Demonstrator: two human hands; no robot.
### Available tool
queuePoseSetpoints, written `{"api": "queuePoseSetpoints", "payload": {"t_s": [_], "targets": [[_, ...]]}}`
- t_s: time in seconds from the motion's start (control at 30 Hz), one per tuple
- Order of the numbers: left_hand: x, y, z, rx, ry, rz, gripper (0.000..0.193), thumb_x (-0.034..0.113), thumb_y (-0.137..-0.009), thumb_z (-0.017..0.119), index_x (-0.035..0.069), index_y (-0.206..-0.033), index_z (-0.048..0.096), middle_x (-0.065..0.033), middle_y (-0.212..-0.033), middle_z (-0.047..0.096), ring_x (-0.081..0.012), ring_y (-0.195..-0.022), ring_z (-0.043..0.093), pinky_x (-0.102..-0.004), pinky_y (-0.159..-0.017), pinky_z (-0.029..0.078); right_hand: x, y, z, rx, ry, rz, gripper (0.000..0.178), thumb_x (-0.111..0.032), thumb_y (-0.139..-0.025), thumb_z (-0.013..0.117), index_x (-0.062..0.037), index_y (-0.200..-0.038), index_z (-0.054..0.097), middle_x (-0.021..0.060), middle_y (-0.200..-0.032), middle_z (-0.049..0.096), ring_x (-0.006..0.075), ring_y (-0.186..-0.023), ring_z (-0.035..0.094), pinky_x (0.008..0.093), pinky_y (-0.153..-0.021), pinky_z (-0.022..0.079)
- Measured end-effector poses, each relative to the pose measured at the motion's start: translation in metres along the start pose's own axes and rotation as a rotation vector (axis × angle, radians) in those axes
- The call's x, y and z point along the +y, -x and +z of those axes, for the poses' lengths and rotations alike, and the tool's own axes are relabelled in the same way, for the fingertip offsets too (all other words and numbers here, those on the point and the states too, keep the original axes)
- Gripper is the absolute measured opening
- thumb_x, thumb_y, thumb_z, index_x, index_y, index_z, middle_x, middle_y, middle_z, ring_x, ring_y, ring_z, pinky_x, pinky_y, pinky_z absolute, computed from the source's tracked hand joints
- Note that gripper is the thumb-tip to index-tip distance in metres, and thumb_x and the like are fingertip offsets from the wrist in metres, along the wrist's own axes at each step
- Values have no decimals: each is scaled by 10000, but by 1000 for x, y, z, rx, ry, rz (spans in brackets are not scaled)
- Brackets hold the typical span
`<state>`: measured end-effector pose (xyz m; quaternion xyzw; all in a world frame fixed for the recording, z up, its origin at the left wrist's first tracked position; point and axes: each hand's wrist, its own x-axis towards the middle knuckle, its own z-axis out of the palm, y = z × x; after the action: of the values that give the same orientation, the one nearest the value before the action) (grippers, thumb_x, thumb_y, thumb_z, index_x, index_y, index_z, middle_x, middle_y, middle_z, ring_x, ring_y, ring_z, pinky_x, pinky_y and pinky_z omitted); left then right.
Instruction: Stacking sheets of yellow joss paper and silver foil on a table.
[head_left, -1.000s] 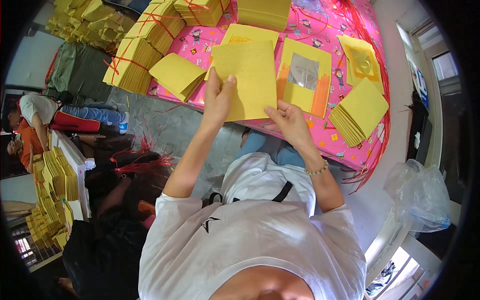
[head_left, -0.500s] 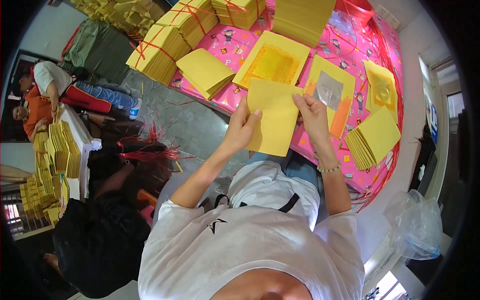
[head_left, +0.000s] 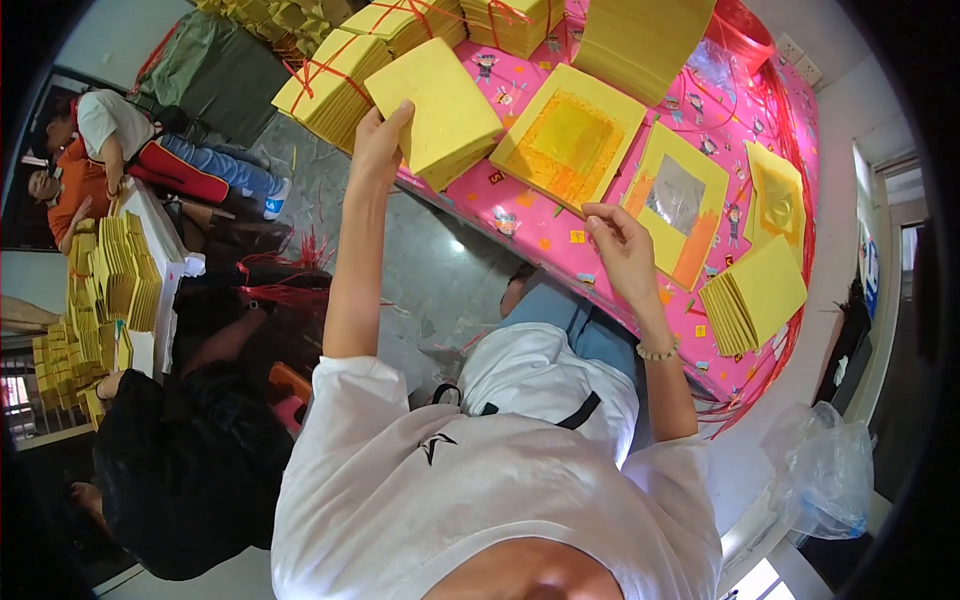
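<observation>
My left hand reaches to the far left part of the table and grips the near left edge of a yellow folded paper, its thumb on top. That paper lies over a small stack of similar folded papers, whose edges show beneath it. My right hand hovers at the table's near edge with loosely bent fingers and nothing visible in them. Just beyond it lie a yellow board with an orange-smeared centre and a yellow frame with a silvery window and orange patches.
Tied bundles of yellow paper line the far left of the pink table cover. On the right are folded papers, another orange-smeared sheet and red strings. A red bucket stands far right. People work at left.
My left hand has carried the yellow paper from in front of me to the stack at far left. The right hand has let go of it and stayed near the table edge.
</observation>
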<state>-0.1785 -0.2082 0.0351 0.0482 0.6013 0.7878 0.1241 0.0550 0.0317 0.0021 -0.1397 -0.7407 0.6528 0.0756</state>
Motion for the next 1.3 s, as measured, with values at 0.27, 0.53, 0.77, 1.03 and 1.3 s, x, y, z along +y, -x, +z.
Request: {"api": "queuePoseSetpoints", "payload": {"t_s": [0.27,0.53,0.77,1.03,1.3], "targets": [[-70,-34,-36,212,-19,-116,310,63,-849,605,-54,-1129,543,-125,-1069,625,-222,-926,623,-326,-797,501,-22,-2,6,177,610,-342,200,-86,-834,595,10,-1009,599,153,-959,598,302,-884,603,355,-764,485],[-91,-40,-45,277,-117,-101,293,75,-815,639,-46,-1076,586,-118,-1037,642,-197,-869,636,-302,-746,499,-8,-11,8,165,697,-394,257,-88,-811,619,22,-1042,589,168,-1037,585,325,-962,571,374,-819,467],[-97,-39,-46,334,-408,62,355,141,-738,693,-45,-1027,608,-131,-952,668,-201,-850,644,-310,-755,498,3,-21,8,169,848,-486,333,-121,-776,658,31,-1066,595,166,-1107,584,318,-1019,552,371,-858,464],[-74,-25,-27,397,-883,200,467,261,-691,701,-45,-1019,573,-216,-957,654,-322,-895,644,-395,-808,487,6,-22,7,187,880,-483,319,-131,-768,665,24,-1041,607,144,-1094,600,298,-1018,564,359,-846,475],[-72,-22,-23,399,-1053,233,499,282,-709,679,-81,-1015,525,-246,-916,639,-382,-874,624,-438,-820,471,7,-23,7,210,888,-496,295,-141,-761,676,17,-1005,626,141,-1072,615,292,-998,580,357,-835,483]]}}
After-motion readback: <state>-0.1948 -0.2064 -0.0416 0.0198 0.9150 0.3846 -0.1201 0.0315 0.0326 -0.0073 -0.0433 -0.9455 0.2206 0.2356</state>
